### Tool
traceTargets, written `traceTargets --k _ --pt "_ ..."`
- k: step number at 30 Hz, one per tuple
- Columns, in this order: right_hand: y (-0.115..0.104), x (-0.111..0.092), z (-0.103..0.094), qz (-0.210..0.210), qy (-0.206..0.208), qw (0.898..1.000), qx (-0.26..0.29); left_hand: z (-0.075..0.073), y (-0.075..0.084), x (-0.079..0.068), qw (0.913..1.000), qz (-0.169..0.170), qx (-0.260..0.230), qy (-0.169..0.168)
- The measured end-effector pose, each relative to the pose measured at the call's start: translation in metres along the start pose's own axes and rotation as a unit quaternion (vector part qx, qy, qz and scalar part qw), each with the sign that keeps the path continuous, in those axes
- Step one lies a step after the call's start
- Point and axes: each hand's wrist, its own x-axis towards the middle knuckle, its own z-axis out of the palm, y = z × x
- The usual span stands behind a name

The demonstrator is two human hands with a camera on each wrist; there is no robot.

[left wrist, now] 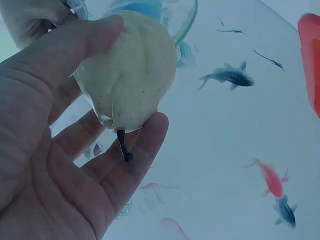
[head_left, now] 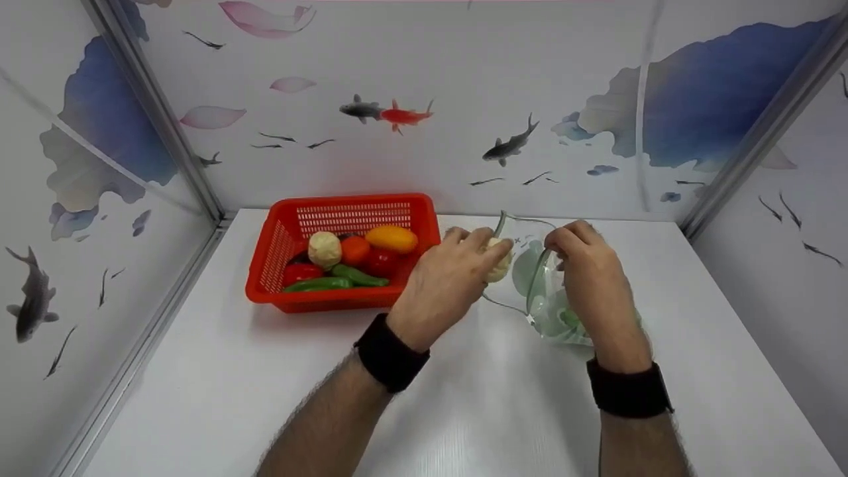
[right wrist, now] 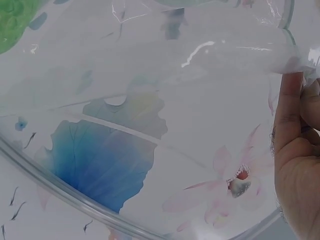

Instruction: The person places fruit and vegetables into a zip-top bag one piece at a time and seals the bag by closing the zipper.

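Pear [left wrist: 135, 70] is in the left hand [head_left: 450, 278] right now, thumb on one side and fingers round the other, stem poking out toward the palm. It's a proper hold, not just resting there. It's up off the table [head_left: 464, 411], right at the mouth of a clear plastic bag [head_left: 543, 315], though I honestly can't tell if it's past the rim or just beside it.

Right hand [head_left: 593, 271] is pinching the bag's edge between thumb and fingers, and the mouth gapes toward the pear. There's something green [head_left: 571, 321] inside the bag already, too blurry through the plastic for me to name.

Off to the left sits the red basket [head_left: 318, 303] with plenty left in it: a pale round thing [head_left: 324, 250], a long yellow one [head_left: 391, 238], an orange one [head_left: 356, 250], some red ones and a couple of green peppers [head_left: 318, 284].

So my read is we're at the bagging step, pear about to go in. Next move, I'd say: keep that right-hand pinch so the mouth doesn't flop, get the pear fully inside the rim, then let go low. Main risk imo is the floppy edge snagging on the knuckles.
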Motion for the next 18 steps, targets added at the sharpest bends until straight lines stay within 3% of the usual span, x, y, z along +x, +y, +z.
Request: traceTargets --k 5,10,18 --pt "-0.001 0.000 -0.001 0.000 0.001 1.000 -0.001 0.004 0.011 0.004 0.9991 0.024 -0.017 -0.032" --pt "-0.002 0.000 -0.003 -0.001 0.014 1.000 0.001 0.009 0.014 0.005 0.9963 0.026 -0.046 -0.067" --pt "0.000 -0.001 -0.005 -0.024 0.045 0.999 -0.005 0.016 0.007 0.002 0.9982 0.017 -0.036 -0.046"
